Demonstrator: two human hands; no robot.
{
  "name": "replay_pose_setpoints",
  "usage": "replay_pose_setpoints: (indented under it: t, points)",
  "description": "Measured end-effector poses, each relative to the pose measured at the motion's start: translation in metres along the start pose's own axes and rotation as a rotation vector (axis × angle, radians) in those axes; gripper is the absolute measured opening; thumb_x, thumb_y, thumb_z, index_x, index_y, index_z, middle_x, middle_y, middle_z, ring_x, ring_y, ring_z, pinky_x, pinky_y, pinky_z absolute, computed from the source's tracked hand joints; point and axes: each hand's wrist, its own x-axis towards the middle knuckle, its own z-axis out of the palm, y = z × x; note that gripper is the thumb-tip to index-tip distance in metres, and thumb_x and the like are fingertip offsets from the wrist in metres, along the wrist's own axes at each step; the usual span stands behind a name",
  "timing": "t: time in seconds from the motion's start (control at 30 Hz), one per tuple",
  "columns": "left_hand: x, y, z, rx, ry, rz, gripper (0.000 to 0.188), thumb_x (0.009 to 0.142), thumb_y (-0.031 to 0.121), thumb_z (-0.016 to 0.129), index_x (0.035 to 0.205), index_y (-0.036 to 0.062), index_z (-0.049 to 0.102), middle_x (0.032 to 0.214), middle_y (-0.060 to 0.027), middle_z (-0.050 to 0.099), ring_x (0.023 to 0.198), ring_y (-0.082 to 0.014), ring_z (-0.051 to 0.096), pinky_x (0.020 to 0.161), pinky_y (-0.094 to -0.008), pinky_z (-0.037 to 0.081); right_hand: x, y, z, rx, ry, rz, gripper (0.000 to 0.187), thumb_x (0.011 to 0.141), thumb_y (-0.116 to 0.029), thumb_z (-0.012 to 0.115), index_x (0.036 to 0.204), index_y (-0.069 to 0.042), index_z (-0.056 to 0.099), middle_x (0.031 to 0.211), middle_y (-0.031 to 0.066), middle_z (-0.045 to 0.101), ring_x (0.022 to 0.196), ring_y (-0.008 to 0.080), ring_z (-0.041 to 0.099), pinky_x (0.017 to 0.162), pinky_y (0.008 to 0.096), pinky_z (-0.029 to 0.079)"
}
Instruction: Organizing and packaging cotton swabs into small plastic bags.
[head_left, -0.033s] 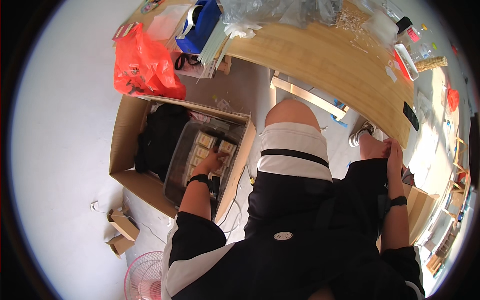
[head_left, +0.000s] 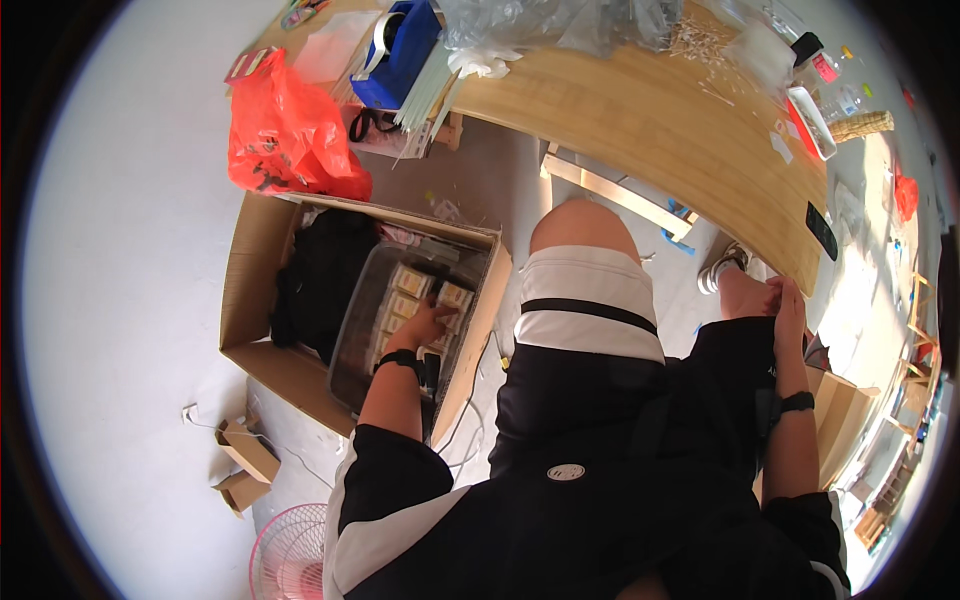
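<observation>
No shift — left hand (head_left: pixel 428 325) on small boxes (head_left: pixel 408 290) (clear bin) | right hand (head_left: pixel 788 305) well apart

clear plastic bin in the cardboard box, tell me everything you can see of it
The clear plastic bin is a see-through, greyish tub standing upright and open-topped inside the brown cardboard box on the floor, beside a black bundle. It holds rows of small pale packets. The left hand reaches into it and rests on the packets.

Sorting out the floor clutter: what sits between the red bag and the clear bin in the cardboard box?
In the head view, a black bundle, likely cloth, lies in the box between the red bag and the clear bin.
</observation>
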Motion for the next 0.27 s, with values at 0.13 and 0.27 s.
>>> replay_pose_setpoints:
  t: [0.13,0.27]
  points:
    - [-0.012,0.015,-0.008,-0.064,-0.009,0.002,0.066,0.078,-0.003,0.068,0.137,0.0252,0.064,0.167,-0.0215,0.015,0.152,-0.0400,0.021,0.118,-0.0438,0.034,0.002,0.009,-0.004,0.014,-0.011,-0.043,0.043,0.110,-0.039,0.040,0.101,-0.007,0.067,0.071,-0.0018,0.056,0.061,0.0080,0.054,0.058,0.0225,0.044]
    - [-0.026,0.013,-0.030,-0.446,-0.081,-0.079,0.066,0.077,0.000,0.071,0.141,0.0154,0.060,0.168,-0.0179,0.015,0.152,-0.0385,0.023,0.119,-0.0404,0.034,0.001,0.015,-0.010,0.084,0.023,-0.028,0.042,0.110,-0.039,0.040,0.102,-0.007,0.067,0.071,-0.0014,0.056,0.062,0.0088,0.054,0.058,0.0236,0.044]
